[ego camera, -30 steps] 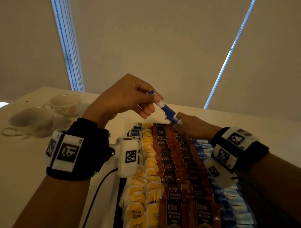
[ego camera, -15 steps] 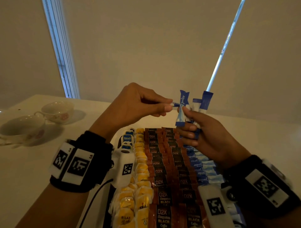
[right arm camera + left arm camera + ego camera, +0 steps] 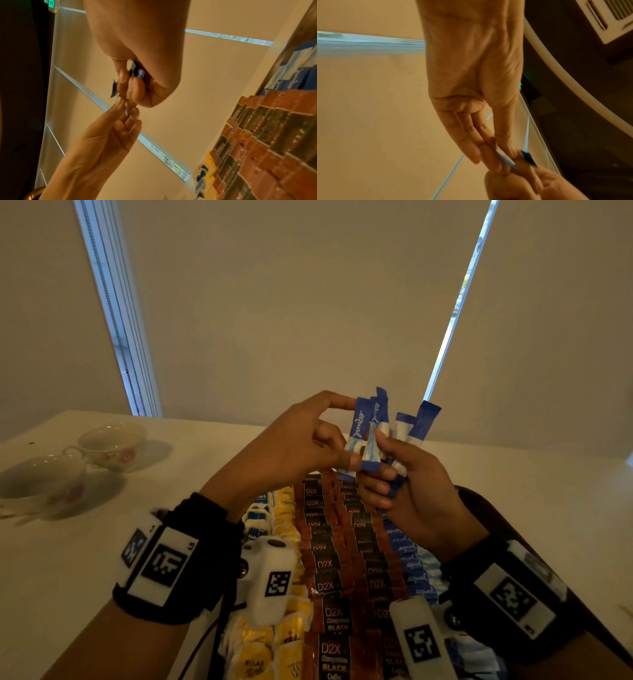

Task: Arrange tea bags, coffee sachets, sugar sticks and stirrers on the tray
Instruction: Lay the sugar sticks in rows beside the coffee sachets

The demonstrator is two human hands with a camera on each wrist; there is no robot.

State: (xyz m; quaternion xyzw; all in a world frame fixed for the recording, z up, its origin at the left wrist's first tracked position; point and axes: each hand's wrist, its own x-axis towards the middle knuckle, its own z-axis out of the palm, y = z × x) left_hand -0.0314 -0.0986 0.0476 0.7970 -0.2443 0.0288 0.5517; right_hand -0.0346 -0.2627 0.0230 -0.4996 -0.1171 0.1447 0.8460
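Both hands are hovering raised above the tray (image 3: 486, 510), fingertips meeting. Right hand (image 3: 416, 494) is gripping a bunch of sugar sticks (image 3: 400, 428) upright, fingers curled round; left hand (image 3: 291, 450) is pinching one stick (image 3: 356, 429) w/ thumb & forefinger.

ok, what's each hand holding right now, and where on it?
Right hand grips a bunch of blue-and-white paper sugar sticks around their lower halves. Left hand pinches one stick of that bunch, fingertip at its top end, thumb near its bottom.
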